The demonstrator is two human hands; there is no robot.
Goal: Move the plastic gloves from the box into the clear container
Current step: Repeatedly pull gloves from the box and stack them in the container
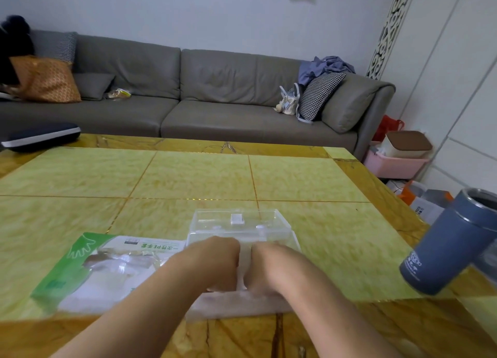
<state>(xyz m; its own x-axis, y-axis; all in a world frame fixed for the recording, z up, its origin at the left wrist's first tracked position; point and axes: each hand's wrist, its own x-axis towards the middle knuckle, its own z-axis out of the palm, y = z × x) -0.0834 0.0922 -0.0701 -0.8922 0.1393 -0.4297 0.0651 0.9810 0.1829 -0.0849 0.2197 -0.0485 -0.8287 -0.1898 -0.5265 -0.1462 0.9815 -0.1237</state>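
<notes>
On glossy yellow table point(188, 174), hands point(242, 266) in clear rectangular container point(239, 223), beside crinkled glove packet point(88, 271)

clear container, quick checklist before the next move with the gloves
1. Clear container upright on the table: ok.
2. Both hands on the task: left hand and right hand are side by side at its near edge: ok.
3. Gloves gripped: cannot tell, fingers hidden.
4. Glove package within reach, left of the container: ok.
5. Blue tumbler apart from the hands: ok.
</notes>
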